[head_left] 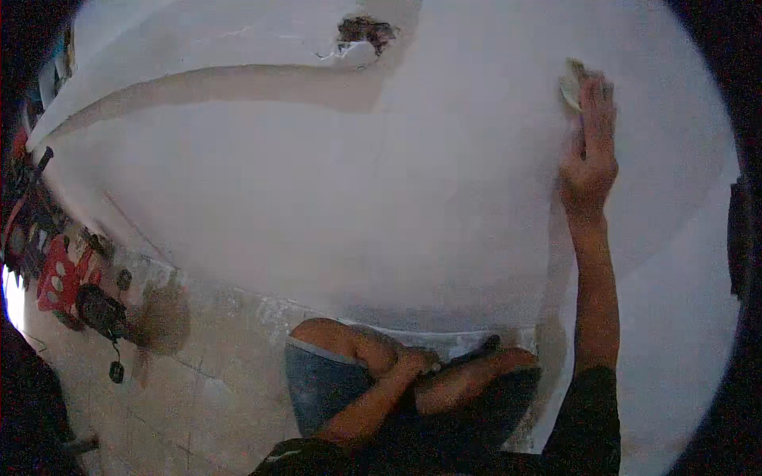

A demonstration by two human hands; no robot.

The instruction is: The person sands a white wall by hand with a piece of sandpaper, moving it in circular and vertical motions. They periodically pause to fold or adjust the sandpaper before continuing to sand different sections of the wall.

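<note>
My right hand (594,131) is raised at the right of the head view, its fingers pressed together over a small pale yellowish pad (570,89) that lies against a large whitish smooth surface (317,190). Part of the pad sticks out to the left of the fingers. Low in the middle, my left hand (417,362) rests by my crossed legs, near the bottom edge of the surface. Its fingers are dim and small, and whether they hold anything cannot be made out.
A dark ragged hole (367,33) breaks the surface near the top. At the left, a red tricycle-like object (59,278) with black pedals stands on the tiled floor (167,397). A dark shape is at the lower left edge.
</note>
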